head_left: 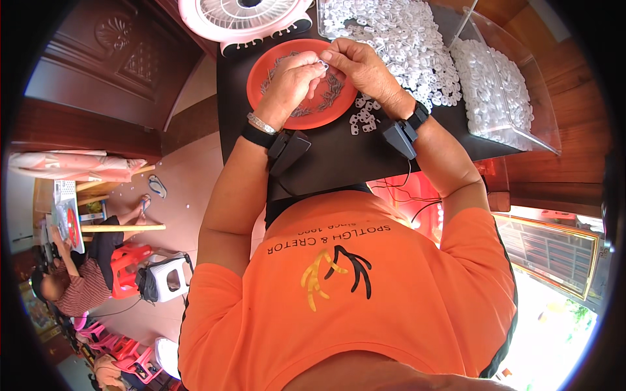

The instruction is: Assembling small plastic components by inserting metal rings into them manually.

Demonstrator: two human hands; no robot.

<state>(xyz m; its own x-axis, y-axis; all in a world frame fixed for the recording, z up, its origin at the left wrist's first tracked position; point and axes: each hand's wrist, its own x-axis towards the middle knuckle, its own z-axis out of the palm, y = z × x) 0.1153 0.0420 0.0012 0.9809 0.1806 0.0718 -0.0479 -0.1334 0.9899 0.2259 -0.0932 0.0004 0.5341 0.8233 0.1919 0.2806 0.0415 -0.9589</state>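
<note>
Over a round red plastic plate (255, 98), my two hands meet fingertip to fingertip. My left hand (292, 83) pinches a small white plastic piece (324, 65) with a hole in it. Thumb and fingers of my right hand (366, 70) are closed at the same piece; whatever else they hold is hidden. Many slim grey pins (332, 92), perhaps screws or nails, lie in a ring on the plate. Several loose white pieces (362, 121) rest on the dark table (326, 156) beside my right wrist.
A large heap of white pieces (407, 45) spreads across the table's far right. Farther right stands a clear box (499, 98) filled with white pieces. A pink fan (251, 16) sits at the back left. Another person (81, 280) sits at the far left, near stools (168, 277).
</note>
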